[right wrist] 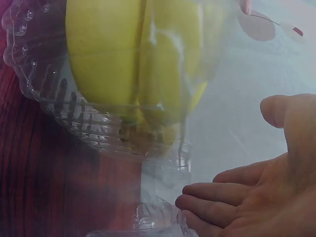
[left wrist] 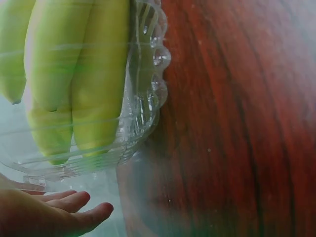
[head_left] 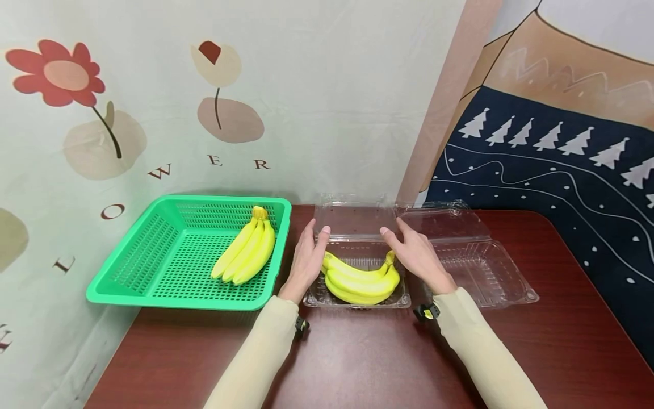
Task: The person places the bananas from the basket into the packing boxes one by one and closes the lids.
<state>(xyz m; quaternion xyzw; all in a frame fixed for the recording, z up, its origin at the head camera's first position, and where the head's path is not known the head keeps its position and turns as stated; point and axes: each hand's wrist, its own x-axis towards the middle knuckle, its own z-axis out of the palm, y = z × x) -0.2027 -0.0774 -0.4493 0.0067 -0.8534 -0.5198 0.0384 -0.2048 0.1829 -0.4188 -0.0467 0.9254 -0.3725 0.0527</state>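
A bunch of yellow bananas (head_left: 361, 282) lies in a clear plastic clamshell container (head_left: 313, 300), whose lid (head_left: 355, 220) is raised at the back. At the container's left side is my left hand (head_left: 308, 257), fingers extended forward and thumb up. My right hand (head_left: 420, 257) stands at its right side near the banana stem, fingers likewise straight. Neither hand grips anything. In the left wrist view the banana tips (left wrist: 94, 133) show through the clear wall, with the left fingertips just beyond it. The right wrist view has the stem end (right wrist: 148, 138) behind the plastic, near the right fingers.
A green plastic basket (head_left: 181, 304) on the left holds another banana bunch (head_left: 247, 250). To the right stands a second clear clamshell container (head_left: 503, 272), its lid (head_left: 444, 221) raised. All rest on a dark red wooden table (head_left: 357, 358) against printed curtains (head_left: 327, 102).
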